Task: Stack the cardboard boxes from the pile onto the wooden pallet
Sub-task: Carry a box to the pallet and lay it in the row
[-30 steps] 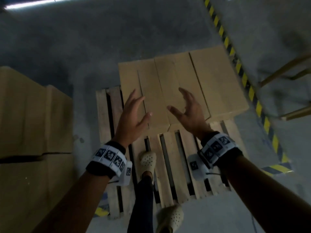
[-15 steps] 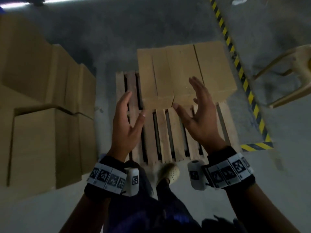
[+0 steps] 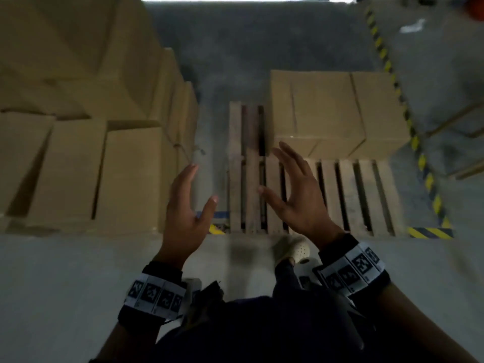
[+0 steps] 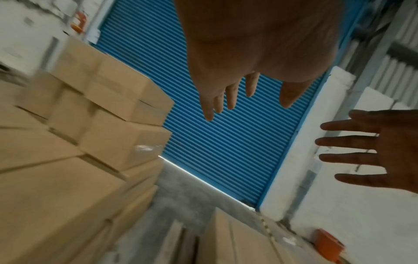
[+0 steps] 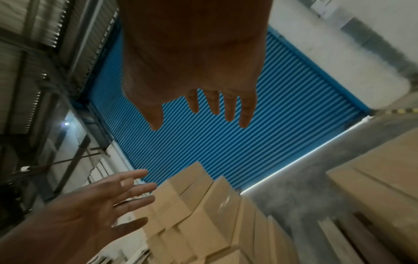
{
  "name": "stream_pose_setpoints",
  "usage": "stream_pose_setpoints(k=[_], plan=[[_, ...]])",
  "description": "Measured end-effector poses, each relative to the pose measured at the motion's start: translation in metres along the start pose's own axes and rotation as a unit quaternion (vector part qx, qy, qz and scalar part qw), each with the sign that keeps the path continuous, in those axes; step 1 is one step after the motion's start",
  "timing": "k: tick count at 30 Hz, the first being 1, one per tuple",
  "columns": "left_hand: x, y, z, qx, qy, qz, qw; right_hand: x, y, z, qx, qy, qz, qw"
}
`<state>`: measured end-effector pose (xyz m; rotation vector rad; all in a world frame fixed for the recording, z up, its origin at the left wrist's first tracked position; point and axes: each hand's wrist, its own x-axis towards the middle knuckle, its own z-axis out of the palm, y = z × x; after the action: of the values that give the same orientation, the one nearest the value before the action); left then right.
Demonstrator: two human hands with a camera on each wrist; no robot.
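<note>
**Cardboard boxes: some on the pallet, most in the pile**

Cardboard boxes [image 3: 337, 111] set side by side on the far part of the wooden pallet [image 3: 348, 197], near slats bare; pile of boxes [image 3: 86, 142] stacked high on the floor to the left, well apart from the pallet across a strip of grey floor [image 3: 209, 74]. Left hand [image 3: 184, 208] raised, palm inward, fingers straight and spread, holding nothing, between pile and pallet; right hand [image 3: 296, 195] likewise spread and empty, above the pallet's left slats, just short of the nearest box. Yellow-black striped tape [image 3: 419, 158] along the pallet's right side; blue roller shutter [image 4: 226, 142] beyond; light shoe [image 3: 293, 248] at the pallet's near edge.
</note>
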<state>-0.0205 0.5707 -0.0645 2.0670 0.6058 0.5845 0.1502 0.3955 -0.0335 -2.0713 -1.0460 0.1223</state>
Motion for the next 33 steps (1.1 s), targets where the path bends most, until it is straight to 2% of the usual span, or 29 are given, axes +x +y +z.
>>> stream_pose_setpoints(k=[3, 7, 10, 13, 21, 27, 33], plan=[[-0.058, -0.044, -0.076, 0.035, 0.039, -0.055, 0.997, -0.017, -0.053, 0.062, 0.013, -0.049, -0.036, 0.998], [-0.112, -0.079, -0.142, 0.047, 0.101, -0.073, 0.991, -0.026, -0.109, 0.121, 0.037, -0.107, -0.056, 0.992], [-0.127, -0.095, -0.171, 0.053, 0.139, -0.092, 0.984, -0.023, -0.137, 0.153, 0.038, -0.154, -0.062, 0.985], [-0.124, -0.11, -0.194, 0.047, 0.167, -0.108, 0.979, -0.012, -0.153, 0.184, 0.034, -0.172, -0.072, 0.982], [-0.059, -0.154, -0.253, 0.062, 0.182, -0.107, 0.976, 0.06, -0.179, 0.254, 0.044, -0.219, -0.053, 0.973], [0.025, -0.168, -0.315, 0.082, 0.185, -0.102, 0.974, 0.145, -0.197, 0.293, 0.089, -0.178, -0.055, 0.978], [0.114, -0.171, -0.384, 0.107, 0.212, -0.045, 0.97, 0.234, -0.228, 0.313, 0.114, -0.148, -0.062, 0.98]])
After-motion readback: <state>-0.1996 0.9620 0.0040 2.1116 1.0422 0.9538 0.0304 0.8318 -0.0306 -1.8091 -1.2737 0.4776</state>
